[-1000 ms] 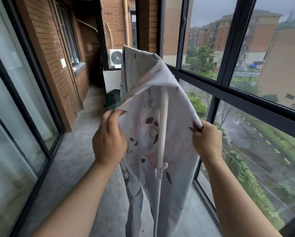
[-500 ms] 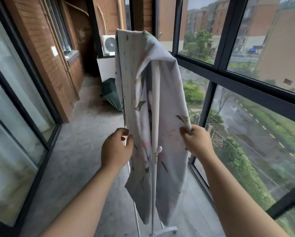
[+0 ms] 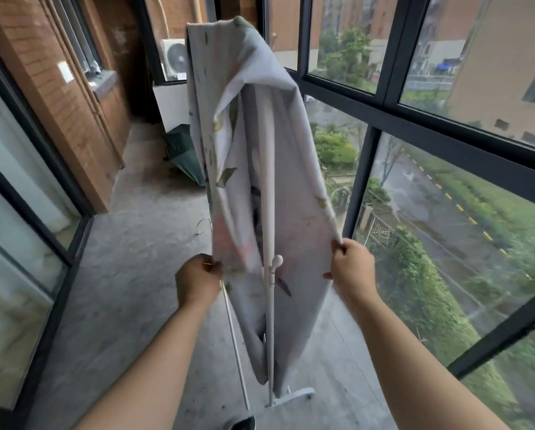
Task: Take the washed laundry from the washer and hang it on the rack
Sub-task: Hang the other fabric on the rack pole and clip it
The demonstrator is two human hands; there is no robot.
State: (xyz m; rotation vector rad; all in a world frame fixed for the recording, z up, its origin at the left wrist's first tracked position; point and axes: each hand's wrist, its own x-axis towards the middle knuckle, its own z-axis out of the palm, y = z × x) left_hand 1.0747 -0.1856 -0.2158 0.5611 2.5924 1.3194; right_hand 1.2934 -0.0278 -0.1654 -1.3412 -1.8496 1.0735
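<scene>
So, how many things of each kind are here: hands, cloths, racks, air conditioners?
Hands: 2, left hand and right hand, each gripping an edge of the cloth
Cloth: 1
Rack: 1
Air conditioner: 1
Total: 5

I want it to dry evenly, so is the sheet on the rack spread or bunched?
Partly spread: the sheet hangs over the rack, left hand and right hand pinching its edges apart.
</scene>
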